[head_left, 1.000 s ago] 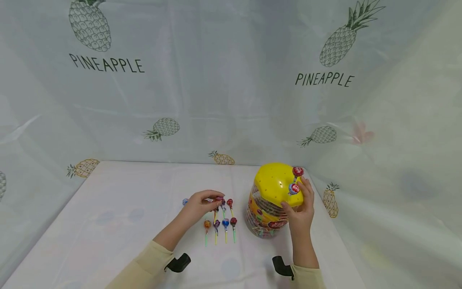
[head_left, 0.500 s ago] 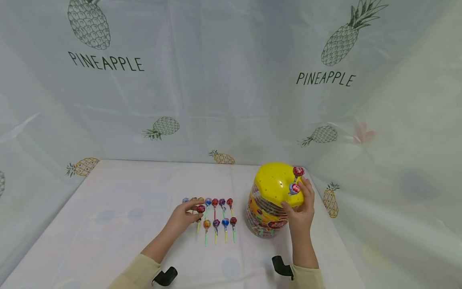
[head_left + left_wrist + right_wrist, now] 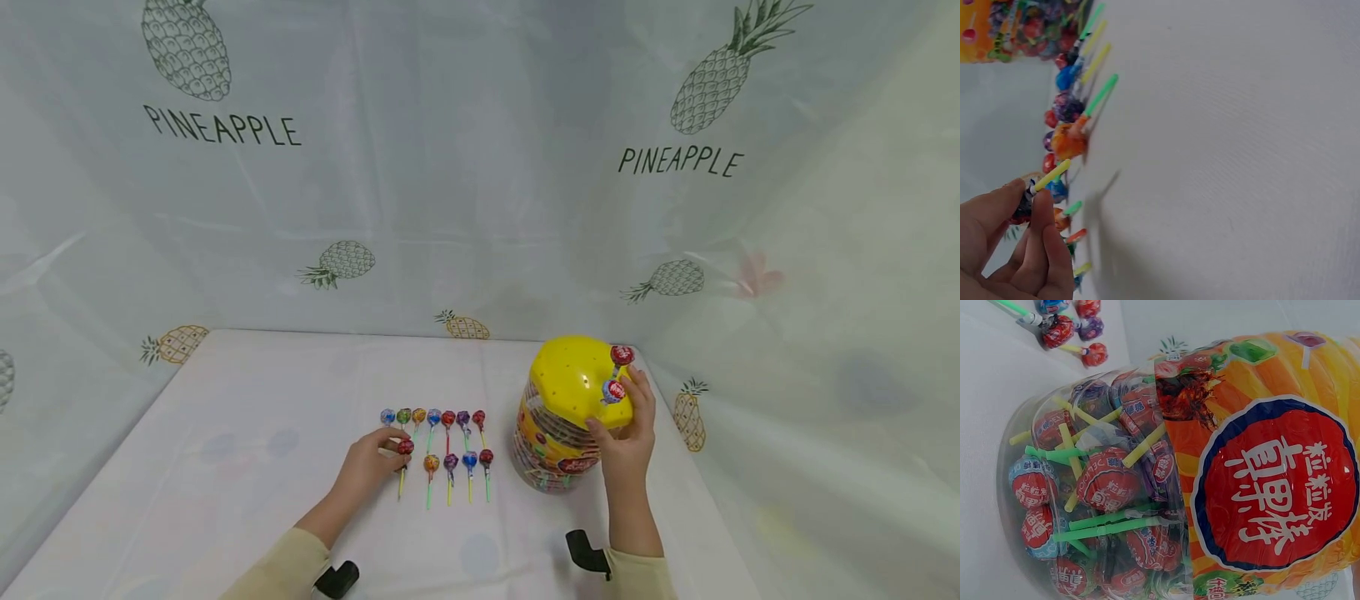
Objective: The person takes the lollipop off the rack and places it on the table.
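My left hand (image 3: 367, 467) pinches a dark red wrapped lollipop (image 3: 406, 447) between thumb and fingers, its yellow stick pointing toward me. In the left wrist view this stick (image 3: 1054, 175) juts past the fingertips, above the white cloth. Beside it, lollipops lie in two rows: the back row (image 3: 434, 417) has several, and the front row includes an orange one (image 3: 431, 463) nearest my hand. My right hand (image 3: 628, 442) grips the yellow lid (image 3: 573, 375) of a clear lollipop jar (image 3: 551, 442), thumb in front. Two lollipops (image 3: 613, 391) show against the lid by its fingers.
The jar's orange label (image 3: 1272, 481) and the many wrapped lollipops (image 3: 1110, 481) inside fill the right wrist view. A white cloth (image 3: 247, 467) covers the table. Behind it hangs a pineapple-print curtain (image 3: 480, 167).
My left hand has carried the red lollipop leftward over the rows, then down to the left end of the front row. The right hand stays on the jar.
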The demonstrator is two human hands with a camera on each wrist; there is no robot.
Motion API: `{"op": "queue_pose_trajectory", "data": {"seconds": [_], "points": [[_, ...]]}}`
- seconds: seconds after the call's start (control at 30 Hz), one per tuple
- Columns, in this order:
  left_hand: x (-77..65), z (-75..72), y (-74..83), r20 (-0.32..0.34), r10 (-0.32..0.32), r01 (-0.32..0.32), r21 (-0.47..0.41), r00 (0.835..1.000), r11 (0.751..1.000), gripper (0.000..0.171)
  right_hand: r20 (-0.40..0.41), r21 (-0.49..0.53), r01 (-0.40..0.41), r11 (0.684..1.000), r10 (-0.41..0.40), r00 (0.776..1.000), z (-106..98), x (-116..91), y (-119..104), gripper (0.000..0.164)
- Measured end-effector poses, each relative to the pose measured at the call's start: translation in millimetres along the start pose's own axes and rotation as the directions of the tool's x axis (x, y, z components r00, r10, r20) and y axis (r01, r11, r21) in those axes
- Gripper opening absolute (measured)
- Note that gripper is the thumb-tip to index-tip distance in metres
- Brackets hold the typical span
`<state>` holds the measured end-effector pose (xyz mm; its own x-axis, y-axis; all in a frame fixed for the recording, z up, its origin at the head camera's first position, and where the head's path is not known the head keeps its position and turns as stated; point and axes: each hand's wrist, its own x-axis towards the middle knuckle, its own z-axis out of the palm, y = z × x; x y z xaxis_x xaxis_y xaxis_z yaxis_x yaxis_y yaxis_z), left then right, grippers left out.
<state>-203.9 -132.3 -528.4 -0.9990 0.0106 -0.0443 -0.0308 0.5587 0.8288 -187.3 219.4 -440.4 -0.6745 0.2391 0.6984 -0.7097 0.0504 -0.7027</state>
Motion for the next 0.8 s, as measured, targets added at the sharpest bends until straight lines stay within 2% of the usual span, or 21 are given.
{"op": "queue_pose_trajectory", "data": {"seconds": [0.33,0.6,0.8], "points": [[6.5,11.4,-13.2,0.023,0.022,-0.024,0.098,0.999,0.995,0.026,-0.005,-0.016,-0.012,1.0,0.011,1.0,-0.5,-0.5,1.1,0.052],[5.6,12.7,-11.8,0.06,0.04,-0.048,0.141,0.997,0.989,0.025,-0.001,-0.029,-0.011,1.0,0.011,1.0,1.1,-0.5,-3.7,0.052],[7.8,15.8,-13.9,0.063,0.053,-0.064,0.191,0.997,0.979,0.026,0.004,-0.021,-0.002,1.0,0.002,1.0,1.0,-0.1,-3.2,0.051]]}}
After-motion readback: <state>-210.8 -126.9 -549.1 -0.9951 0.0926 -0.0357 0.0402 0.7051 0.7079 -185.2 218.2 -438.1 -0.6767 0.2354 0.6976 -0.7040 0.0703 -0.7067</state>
